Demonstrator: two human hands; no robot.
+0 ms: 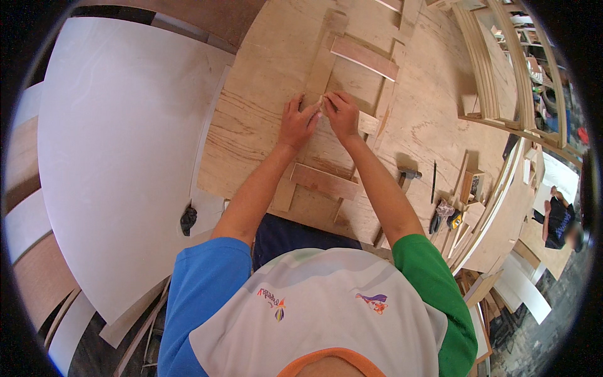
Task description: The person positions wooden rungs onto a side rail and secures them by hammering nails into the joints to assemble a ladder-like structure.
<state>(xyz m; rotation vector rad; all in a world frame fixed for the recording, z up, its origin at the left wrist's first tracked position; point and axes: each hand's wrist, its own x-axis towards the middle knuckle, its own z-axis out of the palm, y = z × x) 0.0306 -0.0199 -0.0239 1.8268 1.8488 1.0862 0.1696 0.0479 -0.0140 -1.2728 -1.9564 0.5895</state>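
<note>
Wooden slat frame [326, 113] on plywood bench [264, 94]: you're in fitting step. Left hand [297, 121], right hand [343, 114] together, pinching small pale piece [321, 102]. Next move likely needs steady alignment; hammer [407, 175] lies near.

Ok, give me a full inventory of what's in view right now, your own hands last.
Pale plywood sheet: one, worktop under the hands.
Ladder-like frame of light wooden strips: one, lying on the plywood.
Large white curved panel: one, left of the plywood.
Hammer with wooden handle: one, right of the frame.
Thin dark pencil-like stick: one, beside the hammer.
Curved wooden slatted frame: one, upper right.
Another person in dark clothes: one, far right.
Left hand: on the frame's left strip.
Right hand: fingertips meeting the left hand's, pinching something small, unclear.
</note>
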